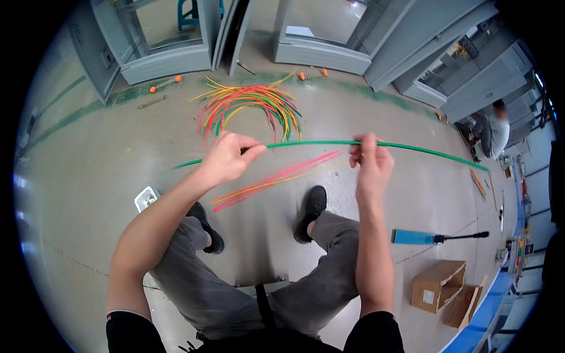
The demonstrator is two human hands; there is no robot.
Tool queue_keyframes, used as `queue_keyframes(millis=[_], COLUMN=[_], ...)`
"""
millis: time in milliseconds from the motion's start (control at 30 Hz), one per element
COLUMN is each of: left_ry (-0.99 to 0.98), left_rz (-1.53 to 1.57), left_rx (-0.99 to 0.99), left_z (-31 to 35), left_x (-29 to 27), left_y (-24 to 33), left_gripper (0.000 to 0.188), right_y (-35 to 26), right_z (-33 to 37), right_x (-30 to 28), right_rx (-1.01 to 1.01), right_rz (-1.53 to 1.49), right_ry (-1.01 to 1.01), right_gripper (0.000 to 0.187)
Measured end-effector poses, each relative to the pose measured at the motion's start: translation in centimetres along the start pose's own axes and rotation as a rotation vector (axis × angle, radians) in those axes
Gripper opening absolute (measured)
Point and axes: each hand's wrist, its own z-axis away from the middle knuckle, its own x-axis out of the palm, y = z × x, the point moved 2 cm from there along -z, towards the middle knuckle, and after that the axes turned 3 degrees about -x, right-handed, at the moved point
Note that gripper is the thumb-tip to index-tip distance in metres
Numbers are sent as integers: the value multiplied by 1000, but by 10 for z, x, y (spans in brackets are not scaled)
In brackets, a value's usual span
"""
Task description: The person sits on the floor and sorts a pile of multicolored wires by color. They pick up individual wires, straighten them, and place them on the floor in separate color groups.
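A long green wire (312, 142) stretches between my two hands, held up above the floor, and its ends reach out past both of them. My left hand (226, 157) pinches it left of the middle with thumb and forefinger. Farther right, my right hand (372, 157) is closed round the same wire. Beneath the wire, several straight red and yellow wires (276, 179) lie side by side on the floor, slightly blurred. Beyond my hands rests a curved pile of red, yellow and green wires (253, 97).
Grey cabinets (168, 62) line the far side. Orange-ended rods (165, 85) lie before them. A white container (146, 199) stands left of my legs; a blue-headed tool (415, 237) and cardboard boxes (432, 288) are at right. Another person (497, 132) crouches at far right.
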Motion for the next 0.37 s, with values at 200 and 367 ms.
queue_keyframes(millis=[200,367], left_ry=[-6,63], left_rz=[154,40], left_rx=[49,103], left_z=[-6,-19], left_x=[-16,0], left_y=[-12,-4], left_gripper=[22,23], right_y=[-1,-103], right_z=[-5,22], right_x=[-6,10], right_rx=[244,5], right_rz=[-90,-1062], right_ry=[-162,-395], right_gripper=[42,40])
